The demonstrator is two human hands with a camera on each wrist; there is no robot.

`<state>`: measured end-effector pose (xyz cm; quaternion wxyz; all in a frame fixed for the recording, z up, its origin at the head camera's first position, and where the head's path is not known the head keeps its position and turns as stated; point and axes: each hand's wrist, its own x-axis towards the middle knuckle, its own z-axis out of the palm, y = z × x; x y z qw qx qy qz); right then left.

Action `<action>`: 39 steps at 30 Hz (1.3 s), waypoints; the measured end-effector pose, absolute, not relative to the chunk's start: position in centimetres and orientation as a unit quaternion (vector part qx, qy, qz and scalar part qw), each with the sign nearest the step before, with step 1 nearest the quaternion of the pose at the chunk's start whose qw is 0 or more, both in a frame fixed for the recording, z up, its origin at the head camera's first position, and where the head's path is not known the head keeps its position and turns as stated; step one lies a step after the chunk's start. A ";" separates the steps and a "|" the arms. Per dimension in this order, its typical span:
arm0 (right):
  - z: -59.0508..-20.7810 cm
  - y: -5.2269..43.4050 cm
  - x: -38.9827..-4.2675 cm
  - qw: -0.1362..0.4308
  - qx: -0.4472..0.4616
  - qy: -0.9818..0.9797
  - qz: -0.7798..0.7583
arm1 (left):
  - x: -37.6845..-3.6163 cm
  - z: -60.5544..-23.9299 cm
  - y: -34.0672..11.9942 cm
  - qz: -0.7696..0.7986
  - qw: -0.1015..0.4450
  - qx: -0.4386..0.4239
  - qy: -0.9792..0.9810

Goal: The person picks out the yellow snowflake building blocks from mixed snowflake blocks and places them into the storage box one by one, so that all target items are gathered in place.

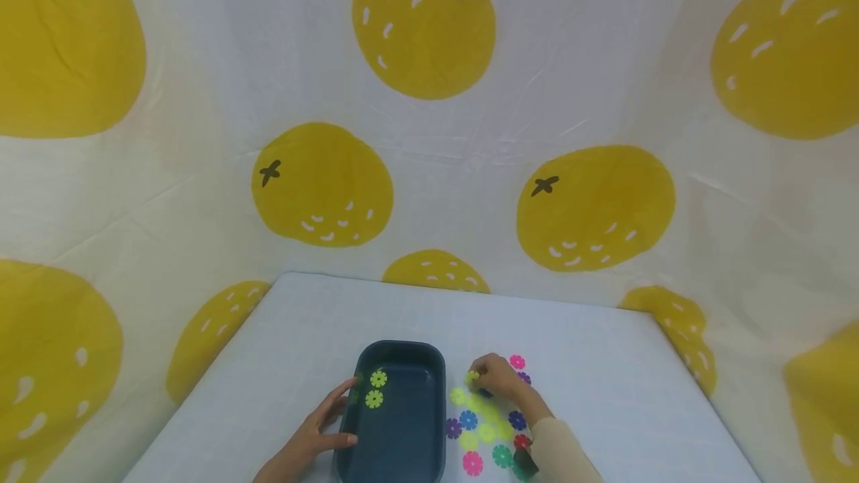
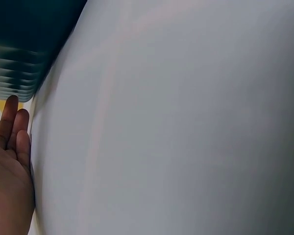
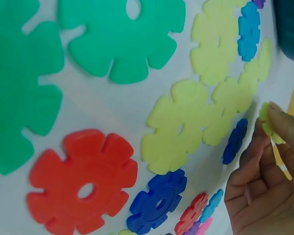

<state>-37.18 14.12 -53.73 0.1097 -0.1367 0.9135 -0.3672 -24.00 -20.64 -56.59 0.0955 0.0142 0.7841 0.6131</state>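
Note:
My left hand point(image 1: 315, 431) rests against the left side of a dark blue-green tray point(image 1: 408, 431), fingers fairly straight and thumb spread along the rim. Inside the tray, two yellow-green notched plastic discs point(image 1: 374, 399) lie near its upper left. To the tray's right, my right hand point(image 1: 498, 377) pinches another yellow-green notched disc point(image 3: 268, 122) between thumb and fingers, just above the table. Below that hand several more yellow-green discs point(image 3: 175, 126) lie in an overlapping cluster. A dark blue disc point(image 3: 235, 141) lies close beside the fingers.
Around the cluster lie a pink disc point(image 1: 473, 463), a red disc point(image 3: 85, 183), green discs point(image 3: 122, 34), and blue and purple ones. They spread over a white-covered table point(image 1: 604, 364). A cloth point(image 1: 456, 192) with yellow fruit prints hangs around the table.

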 end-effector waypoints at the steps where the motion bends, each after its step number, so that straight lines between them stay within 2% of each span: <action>1: -53.8 14.2 -37.2 0.108 -0.132 0.911 -0.374 | -24.0 -56.6 -20.7 0.614 0.095 0.015 0.784; 6: -54.0 14.3 -37.4 0.120 -0.115 0.880 -0.444 | -24.0 -56.6 -20.8 0.610 0.097 0.011 0.786; 13: -52.9 13.6 -37.0 0.142 -0.047 0.842 -0.518 | -23.9 -56.4 -21.0 0.607 0.093 0.012 0.789; 25: -50.1 11.7 -36.7 0.212 -0.043 0.736 -0.642 | -23.7 -56.3 -21.2 0.613 0.084 0.022 0.785; 39: -46.7 10.0 -34.8 0.251 -0.024 0.659 -0.708 | -24.0 -57.0 -20.9 0.614 0.075 0.032 0.785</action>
